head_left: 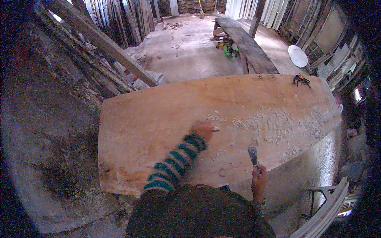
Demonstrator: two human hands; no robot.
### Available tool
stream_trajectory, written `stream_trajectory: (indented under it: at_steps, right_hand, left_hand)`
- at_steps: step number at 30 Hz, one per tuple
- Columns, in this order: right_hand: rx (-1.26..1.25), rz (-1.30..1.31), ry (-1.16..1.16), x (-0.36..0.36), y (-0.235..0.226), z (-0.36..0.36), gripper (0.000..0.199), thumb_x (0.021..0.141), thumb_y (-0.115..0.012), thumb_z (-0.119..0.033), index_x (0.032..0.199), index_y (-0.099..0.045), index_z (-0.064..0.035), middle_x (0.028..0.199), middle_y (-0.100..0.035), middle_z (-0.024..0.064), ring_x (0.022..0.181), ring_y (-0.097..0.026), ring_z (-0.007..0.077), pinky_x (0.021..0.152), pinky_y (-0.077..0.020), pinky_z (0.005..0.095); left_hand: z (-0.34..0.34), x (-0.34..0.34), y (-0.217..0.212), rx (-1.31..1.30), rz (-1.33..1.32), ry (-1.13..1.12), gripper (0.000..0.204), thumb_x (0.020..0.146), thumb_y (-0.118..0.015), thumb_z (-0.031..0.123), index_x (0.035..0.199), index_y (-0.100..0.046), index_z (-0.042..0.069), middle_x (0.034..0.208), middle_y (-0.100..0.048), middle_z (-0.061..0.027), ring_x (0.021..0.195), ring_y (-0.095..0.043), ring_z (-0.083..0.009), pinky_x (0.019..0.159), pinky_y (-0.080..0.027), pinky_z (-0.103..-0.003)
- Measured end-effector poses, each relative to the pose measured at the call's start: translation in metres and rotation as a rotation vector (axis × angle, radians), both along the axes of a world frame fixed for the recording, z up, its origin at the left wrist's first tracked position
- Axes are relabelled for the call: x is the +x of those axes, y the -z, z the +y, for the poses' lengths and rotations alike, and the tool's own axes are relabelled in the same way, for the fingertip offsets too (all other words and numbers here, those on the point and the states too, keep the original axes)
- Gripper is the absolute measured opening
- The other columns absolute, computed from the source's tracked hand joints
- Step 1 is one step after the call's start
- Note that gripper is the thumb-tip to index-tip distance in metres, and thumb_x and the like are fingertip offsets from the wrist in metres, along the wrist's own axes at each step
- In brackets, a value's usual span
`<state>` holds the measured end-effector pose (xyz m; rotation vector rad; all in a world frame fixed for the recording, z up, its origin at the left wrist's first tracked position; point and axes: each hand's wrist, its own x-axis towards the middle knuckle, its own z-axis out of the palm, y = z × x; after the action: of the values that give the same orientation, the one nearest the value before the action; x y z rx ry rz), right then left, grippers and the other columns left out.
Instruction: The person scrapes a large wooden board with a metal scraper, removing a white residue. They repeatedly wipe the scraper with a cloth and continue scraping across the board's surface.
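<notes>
A large flat wooden board [151, 119] lies in front of me. Pale scraped flakes [279, 126] cover much of its right half, with smaller bits scattered toward the middle. My left hand [203, 131], below a green-and-grey striped sleeve, is over the middle of the board and blurred. Its fingers look closed, and a small whitish thing [215, 129] pokes out at their tips, too unclear to name. Near the board's close edge, my right hand [259, 174] is closed round the handle of a scraper [253, 154], whose flat blade points away from me.
A dark tangled object [301, 81] rests at the board's far right corner. Beyond stands a long dark bench [248, 43] with a green tool [227, 51] beside it. Timber beams [103, 43] lean at the left. White frames [323, 214] stand at the lower right.
</notes>
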<state>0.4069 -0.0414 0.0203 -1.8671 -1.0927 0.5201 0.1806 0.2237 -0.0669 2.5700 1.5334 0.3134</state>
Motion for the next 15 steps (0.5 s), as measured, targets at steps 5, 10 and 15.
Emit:
stream_trajectory:
  at_steps: [5,10,15]
  right_hand:
    - [-0.086,-0.202,-0.008,0.006,-0.023,-0.01,0.023,0.091,-0.057,-0.02,0.104,-0.056,-0.0014,0.09,-0.06,0.0123,0.083,-0.056,0.0206,0.074,-0.045,0.0335]
    - [-0.161,-0.17,0.063,0.013,-0.035,-0.02,0.023,0.09,-0.057,-0.02,0.105,-0.058,-0.0023,0.086,-0.061,0.0119,0.08,-0.057,0.0222,0.073,-0.0458,0.0349]
    - [-0.075,-0.139,-0.107,0.039,-0.026,-0.008,0.022,0.091,-0.058,-0.02,0.104,-0.057,-0.0023,0.081,-0.059,0.0103,0.076,-0.055,0.0204,0.07,-0.0454,0.0343]
  left_hand:
    - [-0.039,0.092,-0.038,-0.104,-0.593,0.01,0.026,0.086,-0.049,0.025,0.077,-0.063,0.005,0.069,-0.063,-0.0174,0.066,-0.061,-0.0378,0.064,-0.049,-0.051]
    - [0.014,-0.012,-0.052,0.042,-0.508,-0.139,0.028,0.087,-0.05,0.029,0.077,-0.064,0.008,0.07,-0.064,-0.0144,0.062,-0.06,-0.0339,0.059,-0.049,-0.047]
    - [0.071,-0.101,0.011,0.187,-0.188,-0.237,0.022,0.087,-0.05,0.026,0.092,-0.067,0.012,0.078,-0.065,-0.0155,0.071,-0.063,-0.0348,0.067,-0.052,-0.046]
